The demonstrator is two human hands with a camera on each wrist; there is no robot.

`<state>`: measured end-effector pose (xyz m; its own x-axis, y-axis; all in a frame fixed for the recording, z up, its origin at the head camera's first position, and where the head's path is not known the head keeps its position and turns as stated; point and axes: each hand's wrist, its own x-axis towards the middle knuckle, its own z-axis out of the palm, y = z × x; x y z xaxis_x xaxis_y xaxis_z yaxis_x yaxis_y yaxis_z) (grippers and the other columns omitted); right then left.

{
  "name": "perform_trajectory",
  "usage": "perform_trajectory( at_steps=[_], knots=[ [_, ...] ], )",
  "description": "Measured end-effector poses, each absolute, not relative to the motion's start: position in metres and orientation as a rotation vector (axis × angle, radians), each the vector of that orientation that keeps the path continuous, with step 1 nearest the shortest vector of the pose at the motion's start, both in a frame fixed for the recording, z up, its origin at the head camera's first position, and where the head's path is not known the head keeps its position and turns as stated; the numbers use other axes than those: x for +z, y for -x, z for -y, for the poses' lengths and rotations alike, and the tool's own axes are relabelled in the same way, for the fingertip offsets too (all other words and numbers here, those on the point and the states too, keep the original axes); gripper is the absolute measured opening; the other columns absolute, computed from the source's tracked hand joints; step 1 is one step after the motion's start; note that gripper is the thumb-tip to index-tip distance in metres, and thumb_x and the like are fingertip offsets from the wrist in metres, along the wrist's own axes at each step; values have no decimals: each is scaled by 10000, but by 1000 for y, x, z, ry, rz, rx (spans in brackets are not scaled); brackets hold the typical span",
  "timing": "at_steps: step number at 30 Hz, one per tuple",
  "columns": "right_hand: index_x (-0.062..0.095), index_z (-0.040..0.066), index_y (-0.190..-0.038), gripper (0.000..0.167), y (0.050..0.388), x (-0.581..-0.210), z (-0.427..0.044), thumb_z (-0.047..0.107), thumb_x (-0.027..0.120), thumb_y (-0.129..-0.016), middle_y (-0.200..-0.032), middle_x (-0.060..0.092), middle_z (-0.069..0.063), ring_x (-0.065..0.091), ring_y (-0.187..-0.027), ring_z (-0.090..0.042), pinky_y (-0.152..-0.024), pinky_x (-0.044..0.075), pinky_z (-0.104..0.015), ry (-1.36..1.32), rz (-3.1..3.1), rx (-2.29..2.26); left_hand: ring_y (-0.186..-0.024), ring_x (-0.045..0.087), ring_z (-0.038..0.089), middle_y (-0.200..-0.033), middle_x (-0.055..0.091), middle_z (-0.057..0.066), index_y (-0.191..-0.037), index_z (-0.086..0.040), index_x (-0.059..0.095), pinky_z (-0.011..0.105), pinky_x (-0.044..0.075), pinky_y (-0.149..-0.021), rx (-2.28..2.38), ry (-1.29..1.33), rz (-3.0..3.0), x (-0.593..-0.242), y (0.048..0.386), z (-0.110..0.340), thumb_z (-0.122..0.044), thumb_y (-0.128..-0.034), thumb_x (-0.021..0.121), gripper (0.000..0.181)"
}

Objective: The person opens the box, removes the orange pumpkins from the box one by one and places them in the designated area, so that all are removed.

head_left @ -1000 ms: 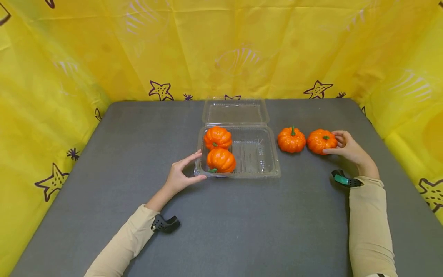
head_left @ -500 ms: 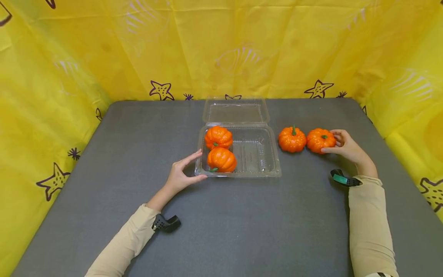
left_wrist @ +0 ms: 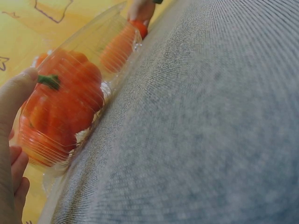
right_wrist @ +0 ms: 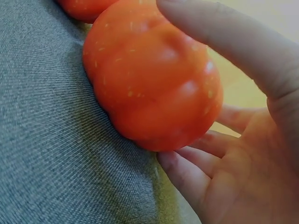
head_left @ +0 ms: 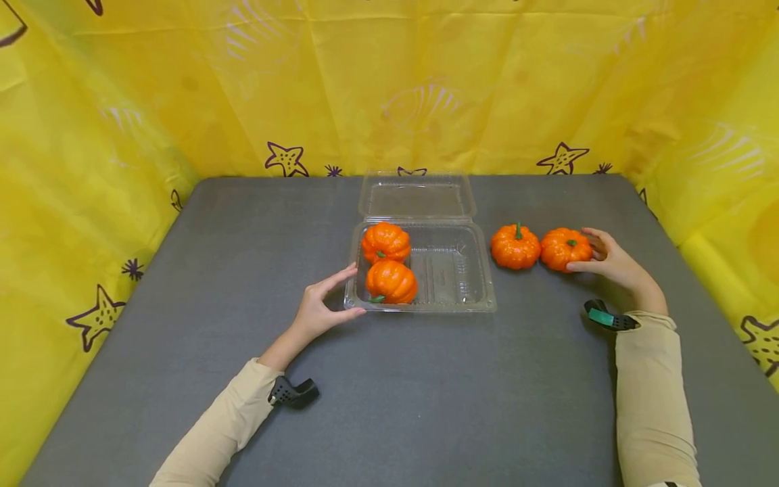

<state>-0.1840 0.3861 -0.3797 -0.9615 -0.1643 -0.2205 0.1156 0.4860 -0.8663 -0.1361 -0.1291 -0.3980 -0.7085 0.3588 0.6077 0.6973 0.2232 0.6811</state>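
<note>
A clear plastic container (head_left: 447, 270) stands with its lid (head_left: 416, 196) folded back. Two orange pumpkins with green stems lie at its left side, one at the back (head_left: 386, 242) and one in front (head_left: 391, 281). My left hand (head_left: 316, 311) rests on the container's front left corner, thumb and fingers extended and spread; in the left wrist view the thumb (left_wrist: 18, 95) touches the clear wall. Right of the container sit two more pumpkins side by side (head_left: 515, 247), (head_left: 566, 249). My right hand (head_left: 617, 267) holds the rightmost one (right_wrist: 154, 79) between thumb and fingers.
All of it stands on a dark grey table (head_left: 389, 392). Behind and at both sides hangs a yellow cloth (head_left: 365, 81) with starfish and shell drawings. A black wrist device (head_left: 295, 393) is on the left arm, another with green (head_left: 608, 316) on the right.
</note>
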Motion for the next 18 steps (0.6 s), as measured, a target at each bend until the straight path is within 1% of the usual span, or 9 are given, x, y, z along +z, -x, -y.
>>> perform_trajectory(
  at_steps=[3,6,9,12,13,15,18],
  knots=[
    [1,28,-1416,843,183,-376,-385,187,610,-855,-1447,-11,-236,19,-1292,-415,-1009,36,-555,57,-2463,-1460,-1069,496,386,-1130,519,301,-1075,179,522,307,374,-935,-1479,980,2181,-398,136,129,122,-496,809,648],
    [15,18,-1415,812,182,-374,-384,164,595,-867,-1447,23,-240,38,-1297,-398,-1023,50,-522,82,-2477,-1491,-1069,498,382,-1128,520,301,-1072,182,521,299,374,-934,-1475,981,2183,-397,136,129,117,-501,810,643],
    [40,-6,-1411,783,182,-370,-381,105,592,-867,-1442,71,-248,85,-1308,-352,-1053,113,-397,127,-2498,-1560,-1068,500,378,-1127,522,298,-1072,176,526,296,374,-934,-1469,975,2185,-397,136,129,112,-505,810,638],
    [81,-20,-1407,754,182,-366,-378,42,592,-856,-1440,107,-243,132,-1311,-312,-1034,186,-257,170,-2520,-1623,-1064,502,381,-1125,525,296,-1079,159,536,299,372,-936,-1465,968,2185,-396,136,129,108,-508,810,636],
    [93,-26,-1405,745,182,-365,-377,22,590,-852,-1440,112,-242,138,-1312,-305,-1025,201,-234,187,-2528,-1639,-1064,501,381,-1126,525,295,-1080,157,537,300,371,-937,-1466,965,2186,-396,136,129,107,-510,810,634],
    [115,-27,-1404,729,182,-363,-376,-1,586,-848,-1442,121,-233,145,-1312,-300,-1015,219,-221,203,-2546,-1654,-1063,502,382,-1127,525,293,-1081,155,537,300,369,-938,-1465,962,2191,-396,135,129,101,-515,810,631],
    [129,-8,-1410,733,181,-360,-374,-6,592,-842,-1452,132,-196,144,-1318,-268,-1016,215,-220,209,-2578,-1654,-1063,503,378,-1128,525,293,-1077,161,534,295,370,-937,-1462,957,2204,-396,134,128,93,-521,812,625]
  ],
)
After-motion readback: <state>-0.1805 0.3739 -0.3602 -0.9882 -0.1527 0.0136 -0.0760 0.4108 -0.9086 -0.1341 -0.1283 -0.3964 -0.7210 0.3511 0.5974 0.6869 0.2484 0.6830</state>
